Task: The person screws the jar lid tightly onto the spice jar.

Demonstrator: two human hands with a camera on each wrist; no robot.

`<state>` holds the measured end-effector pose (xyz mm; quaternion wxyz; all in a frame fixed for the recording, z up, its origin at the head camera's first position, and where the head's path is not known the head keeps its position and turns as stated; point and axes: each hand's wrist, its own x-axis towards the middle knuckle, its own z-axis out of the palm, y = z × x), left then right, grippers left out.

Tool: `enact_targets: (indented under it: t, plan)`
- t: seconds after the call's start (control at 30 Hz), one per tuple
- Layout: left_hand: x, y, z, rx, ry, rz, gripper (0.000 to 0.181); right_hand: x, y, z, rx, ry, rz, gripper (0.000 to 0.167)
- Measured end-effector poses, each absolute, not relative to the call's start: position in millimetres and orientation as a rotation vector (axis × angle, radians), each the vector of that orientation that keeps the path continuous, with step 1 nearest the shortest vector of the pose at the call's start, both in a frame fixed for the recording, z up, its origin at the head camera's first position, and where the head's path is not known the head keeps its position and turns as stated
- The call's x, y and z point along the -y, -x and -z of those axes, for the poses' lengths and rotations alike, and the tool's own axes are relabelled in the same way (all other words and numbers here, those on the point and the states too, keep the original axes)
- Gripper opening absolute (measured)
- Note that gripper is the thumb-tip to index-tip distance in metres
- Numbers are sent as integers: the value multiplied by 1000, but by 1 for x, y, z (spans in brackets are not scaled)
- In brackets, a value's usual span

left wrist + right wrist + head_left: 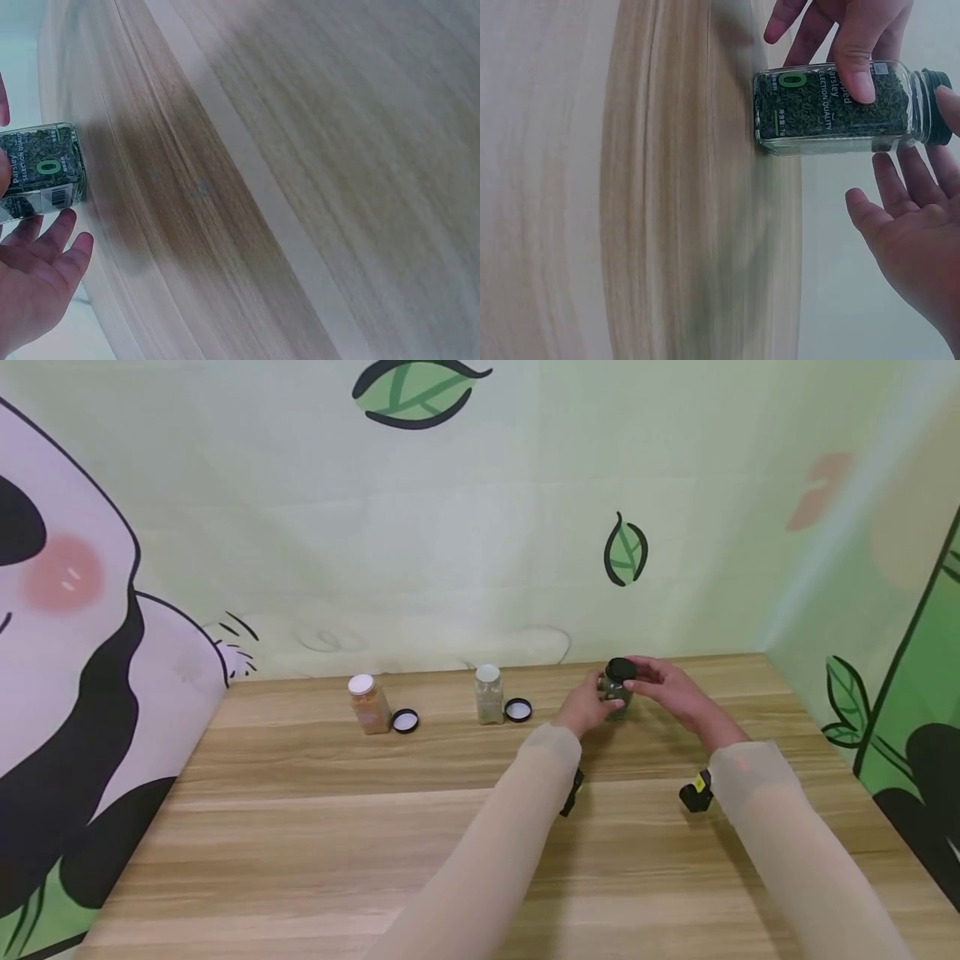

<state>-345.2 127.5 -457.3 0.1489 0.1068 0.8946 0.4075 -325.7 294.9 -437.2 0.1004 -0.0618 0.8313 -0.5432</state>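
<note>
The parsley jar [802,116] is upright toward the back of the wood-grain tabletop [300,827], whose light and brown streaks run mostly crosswise in front of it. The left hand [587,703] grasps its glass body, thumb across the label, while the right hand [678,689] grips its black cap [620,668] with thumb and finger. Behind the parsley jar rises a pale green backdrop [510,568], with a small printed leaf [625,553] above it and a large leaf [420,392] higher and to its left; a printed panda [67,643] fills the backdrop far to its left. Left of the parsley jar stands a pale jar [490,700], a black-rimmed lid [518,710] just beside; farther left, an orange jar [371,708] has another lid [406,721] next to it. To the parsley jar's right, a side panel [813,602] meets the table's edge.
</note>
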Motion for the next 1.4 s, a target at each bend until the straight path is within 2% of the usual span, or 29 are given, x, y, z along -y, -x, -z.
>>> enact_targets:
  t: [0.77,1.13,1.4]
  plan:
    - [-128,344,460,-2576,-295,-1157,67,-292,320,441,-2436,154,1643,71]
    - [-126,343,456,-2575,-302,-1167,65,-286,321,442,-2478,91,1689,68]
    - [-125,342,457,-2568,-291,-1188,65,-286,320,442,-2511,145,1642,67]
